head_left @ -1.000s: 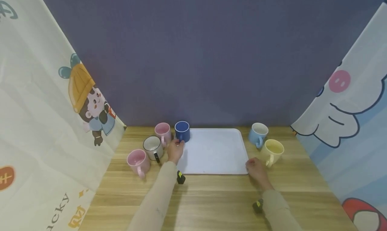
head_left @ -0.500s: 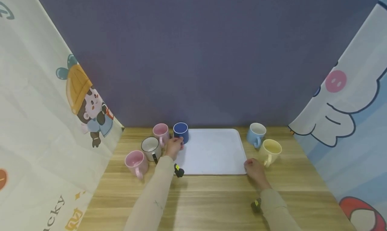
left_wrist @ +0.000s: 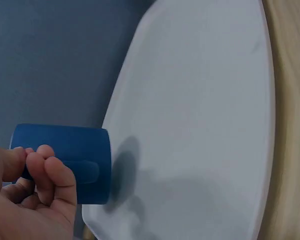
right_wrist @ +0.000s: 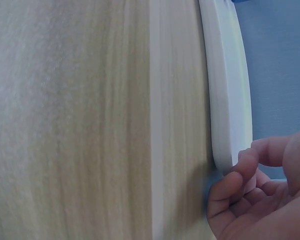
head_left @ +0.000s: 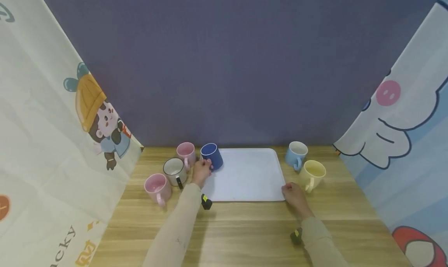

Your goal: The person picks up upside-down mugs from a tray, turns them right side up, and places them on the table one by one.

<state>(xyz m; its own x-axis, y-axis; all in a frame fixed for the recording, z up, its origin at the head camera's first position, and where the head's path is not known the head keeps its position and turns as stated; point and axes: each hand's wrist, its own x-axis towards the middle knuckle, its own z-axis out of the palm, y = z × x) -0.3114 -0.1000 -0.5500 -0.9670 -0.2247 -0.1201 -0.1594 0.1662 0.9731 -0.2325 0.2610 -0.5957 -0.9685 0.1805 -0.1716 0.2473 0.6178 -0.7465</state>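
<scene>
My left hand grips a dark blue mug by its handle, over the back left corner of a white rectangular tray. In the head view the mug leans, its base toward the right and its rim toward the left. The left wrist view shows curled fingers around the handle of the blue mug, whose shadow falls on the tray. At the tray's front right corner, my right hand pinches the rim. Thumb and fingertips meet at that corner in the right wrist view.
Left of the tray stand a pink mug, a white mug with a black handle, and another pink mug. To its right are a light blue mug and a yellow mug. A dark panel rises behind the table.
The blue mug has gone from upright to tilted, its base shifting right over the tray. My right hand keeps its place at the tray corner. The head view has shifted slightly.
</scene>
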